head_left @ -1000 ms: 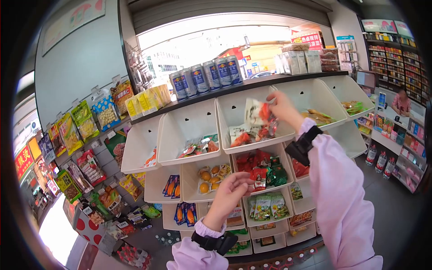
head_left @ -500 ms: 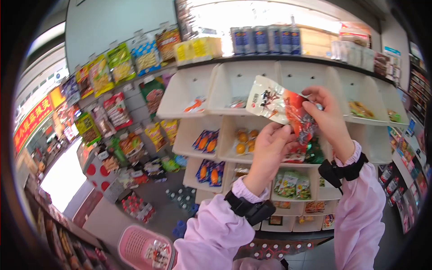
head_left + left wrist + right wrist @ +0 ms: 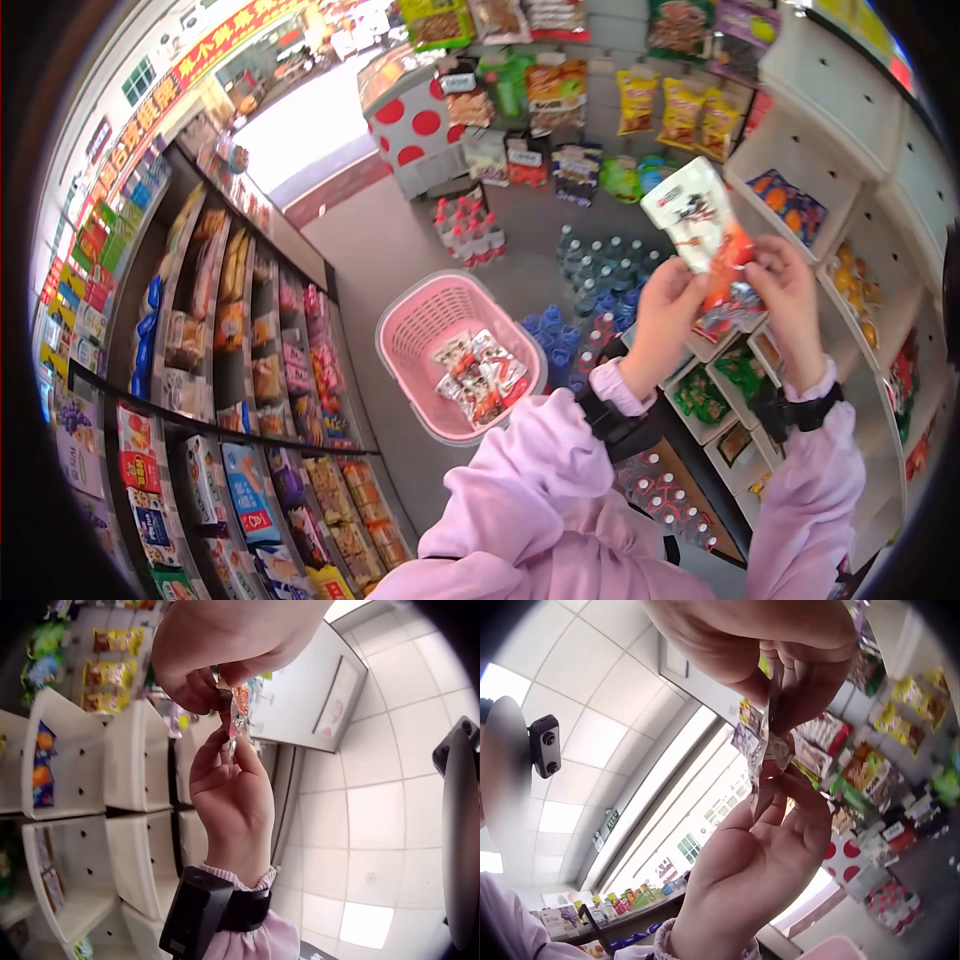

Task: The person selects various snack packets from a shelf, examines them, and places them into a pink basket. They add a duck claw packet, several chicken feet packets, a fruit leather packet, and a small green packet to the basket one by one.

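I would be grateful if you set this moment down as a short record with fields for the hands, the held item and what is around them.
Left hand: pinches the lower edge of the snack packet
Right hand: pinches the same packet from its other side
Snack packet: white and red, held up between both hands
Pink basket: below and to the left of the hands, apart from them
Basket contents: several packets of similar look
Floor: bottles stand in groups
Right side: white bins with snacks
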`<state>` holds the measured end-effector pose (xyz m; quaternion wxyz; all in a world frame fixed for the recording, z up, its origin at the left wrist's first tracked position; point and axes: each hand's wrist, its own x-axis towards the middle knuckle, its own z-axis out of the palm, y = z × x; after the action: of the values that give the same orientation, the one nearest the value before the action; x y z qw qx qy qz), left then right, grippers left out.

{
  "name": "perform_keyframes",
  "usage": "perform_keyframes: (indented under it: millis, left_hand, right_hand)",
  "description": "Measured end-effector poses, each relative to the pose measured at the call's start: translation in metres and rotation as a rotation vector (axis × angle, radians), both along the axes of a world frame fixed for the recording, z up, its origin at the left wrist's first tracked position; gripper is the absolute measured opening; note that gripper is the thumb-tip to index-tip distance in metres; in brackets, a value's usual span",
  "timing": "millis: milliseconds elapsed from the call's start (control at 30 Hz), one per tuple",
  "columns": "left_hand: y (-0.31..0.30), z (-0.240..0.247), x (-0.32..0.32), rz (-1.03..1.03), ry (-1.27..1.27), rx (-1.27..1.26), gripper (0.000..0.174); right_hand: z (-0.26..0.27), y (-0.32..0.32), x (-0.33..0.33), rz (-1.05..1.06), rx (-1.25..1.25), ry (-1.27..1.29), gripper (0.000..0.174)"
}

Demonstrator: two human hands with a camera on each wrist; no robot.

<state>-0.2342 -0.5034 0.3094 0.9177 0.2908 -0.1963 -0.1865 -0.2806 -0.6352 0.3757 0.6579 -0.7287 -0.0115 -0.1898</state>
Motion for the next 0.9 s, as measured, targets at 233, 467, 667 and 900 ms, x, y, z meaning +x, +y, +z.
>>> perform_keyframes:
  millis: [233,467,667,900]
  left_hand:
    - [0.164,-0.132,0.04,0.2,0.372,0.127,0.024]
    - [0.273,-0.241,0.022,0.239,0.878,0.294,0.015]
    - [0.318,-0.334,0.024,0.166,1.069,0.504,0.019]
    - [0.329,-0.429,0.043,0.016,0.918,0.39,0.024]
  right_hand:
    - [-0.175,0.137,0.097,0.187,-0.08,0.204,0.021]
    - [-0.331,0.251,0.097,0.441,-0.012,0.625,0.024]
    - [-0.423,0.283,0.095,0.498,-0.437,0.674,0.029]
    - [-0.328,0.241,0.073,0.905,-0.303,0.646,0.023]
